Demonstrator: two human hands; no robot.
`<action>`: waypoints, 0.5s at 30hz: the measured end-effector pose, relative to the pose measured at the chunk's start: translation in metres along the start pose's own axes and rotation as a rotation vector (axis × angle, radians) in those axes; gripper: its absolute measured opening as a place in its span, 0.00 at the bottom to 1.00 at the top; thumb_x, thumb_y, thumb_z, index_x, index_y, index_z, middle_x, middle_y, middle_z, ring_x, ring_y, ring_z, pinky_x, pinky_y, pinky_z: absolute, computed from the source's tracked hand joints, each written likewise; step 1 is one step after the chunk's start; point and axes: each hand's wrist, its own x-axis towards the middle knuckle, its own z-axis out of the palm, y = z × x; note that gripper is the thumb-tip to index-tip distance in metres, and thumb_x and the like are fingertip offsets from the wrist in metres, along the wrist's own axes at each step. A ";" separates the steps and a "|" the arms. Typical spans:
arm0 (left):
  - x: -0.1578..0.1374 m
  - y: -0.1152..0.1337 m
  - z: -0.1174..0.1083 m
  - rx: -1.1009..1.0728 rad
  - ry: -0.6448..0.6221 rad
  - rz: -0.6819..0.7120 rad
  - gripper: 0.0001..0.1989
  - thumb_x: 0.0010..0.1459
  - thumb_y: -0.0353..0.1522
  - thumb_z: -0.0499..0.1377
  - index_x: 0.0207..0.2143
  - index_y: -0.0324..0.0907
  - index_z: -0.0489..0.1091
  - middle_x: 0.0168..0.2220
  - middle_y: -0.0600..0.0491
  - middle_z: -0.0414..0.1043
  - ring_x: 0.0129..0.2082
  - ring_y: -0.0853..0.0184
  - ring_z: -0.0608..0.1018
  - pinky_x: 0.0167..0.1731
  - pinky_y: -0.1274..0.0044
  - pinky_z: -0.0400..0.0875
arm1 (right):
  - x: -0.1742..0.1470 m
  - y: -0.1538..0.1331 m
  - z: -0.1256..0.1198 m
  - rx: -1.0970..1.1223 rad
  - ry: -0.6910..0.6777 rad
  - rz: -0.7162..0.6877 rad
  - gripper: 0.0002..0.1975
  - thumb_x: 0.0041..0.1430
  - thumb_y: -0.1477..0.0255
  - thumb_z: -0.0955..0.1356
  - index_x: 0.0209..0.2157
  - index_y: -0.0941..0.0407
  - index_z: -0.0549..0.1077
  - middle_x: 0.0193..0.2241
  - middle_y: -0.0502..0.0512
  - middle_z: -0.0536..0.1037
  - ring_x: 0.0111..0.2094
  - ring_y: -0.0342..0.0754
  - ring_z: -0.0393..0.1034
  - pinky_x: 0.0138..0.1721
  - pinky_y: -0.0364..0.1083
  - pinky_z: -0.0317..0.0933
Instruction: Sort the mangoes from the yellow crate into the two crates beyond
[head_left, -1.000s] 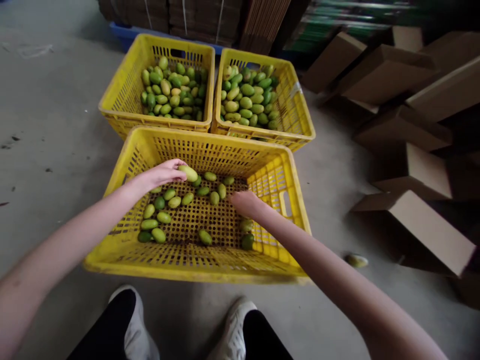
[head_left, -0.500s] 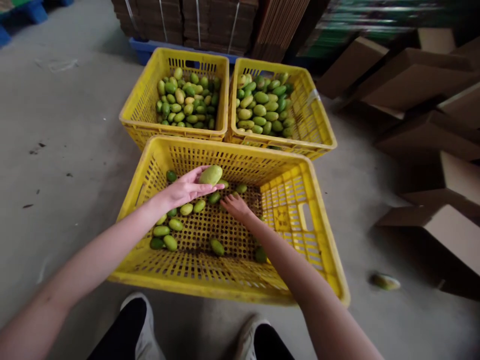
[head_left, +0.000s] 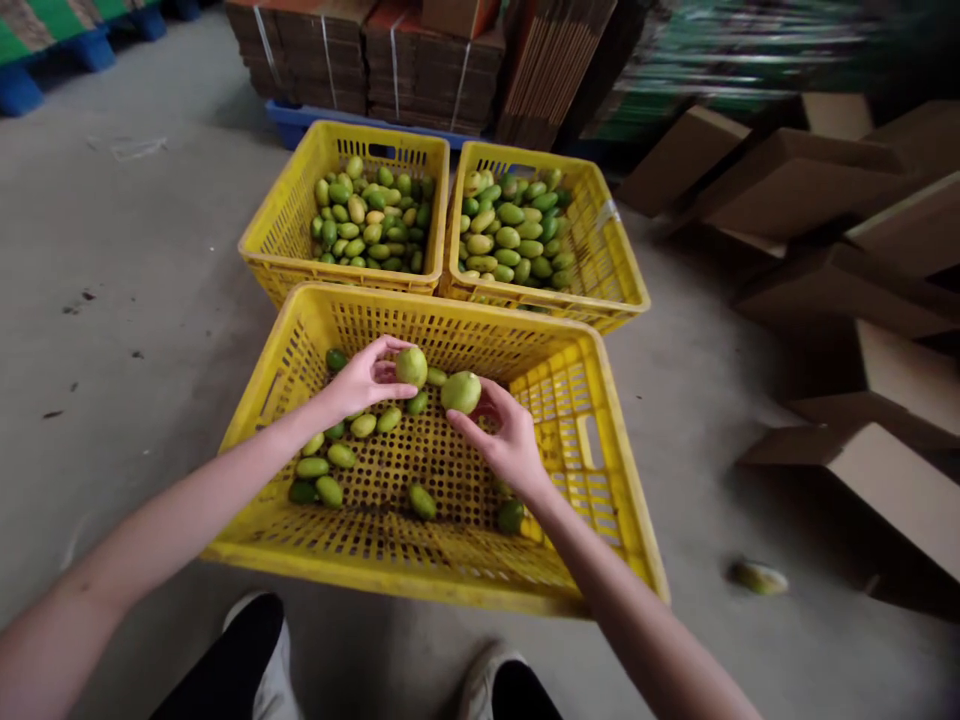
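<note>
My left hand (head_left: 369, 376) grips a green mango (head_left: 411, 367) between thumb and fingers, above the near yellow crate (head_left: 442, 590). Close beside it, my right hand (head_left: 510, 435) has its thumb and fingers closed on another pale green mango (head_left: 461, 393). The two held fruits are near each other but apart. Below them, several green mangoes (head_left: 341, 456) lie scattered on the crate's perforated floor, mostly to the left. A single mango (head_left: 422, 501) lies near the front wall, and a darker one (head_left: 511, 516) rests by the right.
Behind stand a left yellow crate (head_left: 259, 240) and a right yellow crate (head_left: 626, 270), both holding many mangoes. Cardboard boxes (head_left: 892, 490) crowd the right side. One mango (head_left: 759, 577) lies on the floor. Bundled cardboard (head_left: 307, 55) sits on a blue pallet (head_left: 281, 125).
My right hand has come up from the crate floor with a mango in it. My left hand has turned its mango. The view has shifted slightly.
</note>
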 end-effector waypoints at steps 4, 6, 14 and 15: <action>-0.010 0.006 0.012 0.180 -0.056 0.062 0.28 0.41 0.31 0.73 0.46 0.42 0.69 0.42 0.51 0.75 0.39 0.66 0.78 0.45 0.71 0.73 | -0.016 -0.010 -0.003 -0.075 0.159 -0.080 0.20 0.55 0.62 0.73 0.47 0.55 0.72 0.37 0.55 0.78 0.33 0.48 0.71 0.35 0.48 0.69; -0.015 0.009 0.015 0.263 -0.075 0.144 0.27 0.43 0.31 0.72 0.47 0.42 0.70 0.42 0.51 0.75 0.39 0.67 0.77 0.45 0.71 0.73 | -0.017 -0.009 -0.003 -0.140 0.170 -0.124 0.18 0.55 0.64 0.73 0.46 0.55 0.73 0.37 0.55 0.78 0.33 0.48 0.70 0.35 0.47 0.69; -0.018 -0.002 0.021 0.329 0.019 0.364 0.17 0.48 0.31 0.70 0.42 0.45 0.75 0.46 0.48 0.73 0.49 0.61 0.75 0.48 0.70 0.71 | -0.014 -0.006 0.001 -0.188 0.149 -0.180 0.16 0.56 0.70 0.71 0.47 0.53 0.71 0.43 0.58 0.75 0.38 0.51 0.71 0.38 0.49 0.70; -0.018 -0.003 0.022 0.322 0.016 0.363 0.17 0.48 0.31 0.69 0.42 0.45 0.76 0.46 0.48 0.74 0.49 0.61 0.75 0.49 0.69 0.71 | -0.014 -0.005 0.001 -0.191 0.144 -0.186 0.16 0.56 0.72 0.70 0.47 0.53 0.71 0.43 0.58 0.75 0.39 0.51 0.71 0.39 0.49 0.70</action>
